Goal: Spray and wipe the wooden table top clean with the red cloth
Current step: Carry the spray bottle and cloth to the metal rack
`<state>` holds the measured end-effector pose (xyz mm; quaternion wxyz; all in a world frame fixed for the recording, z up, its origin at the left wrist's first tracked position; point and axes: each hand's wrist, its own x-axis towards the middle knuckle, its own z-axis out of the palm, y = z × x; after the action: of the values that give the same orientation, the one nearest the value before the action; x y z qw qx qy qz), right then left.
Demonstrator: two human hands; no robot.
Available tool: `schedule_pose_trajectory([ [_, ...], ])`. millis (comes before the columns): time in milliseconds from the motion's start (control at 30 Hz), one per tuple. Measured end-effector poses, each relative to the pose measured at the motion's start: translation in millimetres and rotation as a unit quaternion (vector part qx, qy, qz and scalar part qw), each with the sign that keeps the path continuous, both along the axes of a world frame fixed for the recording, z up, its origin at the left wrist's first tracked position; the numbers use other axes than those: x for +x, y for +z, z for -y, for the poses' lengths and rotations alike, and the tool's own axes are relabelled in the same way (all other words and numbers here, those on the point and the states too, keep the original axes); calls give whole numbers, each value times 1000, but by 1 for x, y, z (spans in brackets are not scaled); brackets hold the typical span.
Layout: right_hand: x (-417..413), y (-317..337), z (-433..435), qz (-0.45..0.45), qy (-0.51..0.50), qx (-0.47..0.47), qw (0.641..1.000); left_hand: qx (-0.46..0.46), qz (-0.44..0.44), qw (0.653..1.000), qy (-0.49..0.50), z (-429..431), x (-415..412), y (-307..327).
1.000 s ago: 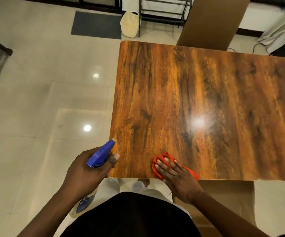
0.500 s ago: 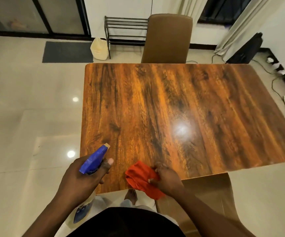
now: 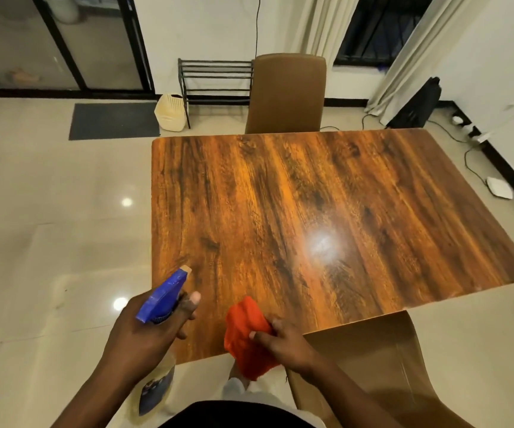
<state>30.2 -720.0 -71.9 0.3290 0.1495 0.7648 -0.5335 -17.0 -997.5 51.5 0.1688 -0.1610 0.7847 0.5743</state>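
— Start closest in. What are the hands doing?

— The left hand (image 3: 147,329) is wrapped round the neck of the spray bottle (image 3: 163,296). Its blue head points out over the near left corner of the table (image 3: 311,196). The right hand (image 3: 283,344) pinches the red cloth (image 3: 246,335), thumb and fingers closed on one bunched side.

— Is the cloth on the wood?

— It hangs at the near edge, partly over the top and partly past it. It looks lifted rather than pressed flat, though I cannot be sure it is clear of the surface.

— So how far along is the job?

— Hard to judge. The top is glossy, with one bright light glare right of the middle, and I can make out no droplets, streaks or crumbs anywhere. With the nozzle aimed at the table and the cloth held up, I would say this is a pause between wiping and spraying.

— And what is left?

— Possibly the middle and the far side, towards the far chair (image 3: 286,94), which lie well away from both hands. The near chair (image 3: 373,359) sits just beside the right arm and could crowd a long reach.
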Motion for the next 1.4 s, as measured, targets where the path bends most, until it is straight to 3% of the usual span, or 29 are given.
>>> schedule_pose_trajectory([
  [100, -3, 16, 36, 19, -119, -120, 985, -46, -41, 998, -9, 35, 1, 2],
  [200, -10, 30, 86, 2, -211, -213, 954, -31, -55, 998, 20, 78, 4, 4],
  [367, -23, 48, 183, -22, -288, -261, 921, -18, -83, 995, 53, 171, 6, 7],
  [567, -43, 68, 286, -76, -284, -264, 918, -24, -117, 989, 83, 279, 2, 18],
  [767, -74, 90, 337, -179, -211, -134, 952, -39, -130, 985, 109, 352, -18, 23],
  [867, -100, 94, 349, -198, -194, -114, 954, -33, -131, 983, 123, 369, -40, 24],
  [1100, -193, 95, 380, -194, -210, -131, 949, -4, -142, 981, 130, 392, -137, 24],
  [1400, -370, 98, 383, -189, -247, -171, 935, 2, -146, 982, 122, 393, -323, 33],
])
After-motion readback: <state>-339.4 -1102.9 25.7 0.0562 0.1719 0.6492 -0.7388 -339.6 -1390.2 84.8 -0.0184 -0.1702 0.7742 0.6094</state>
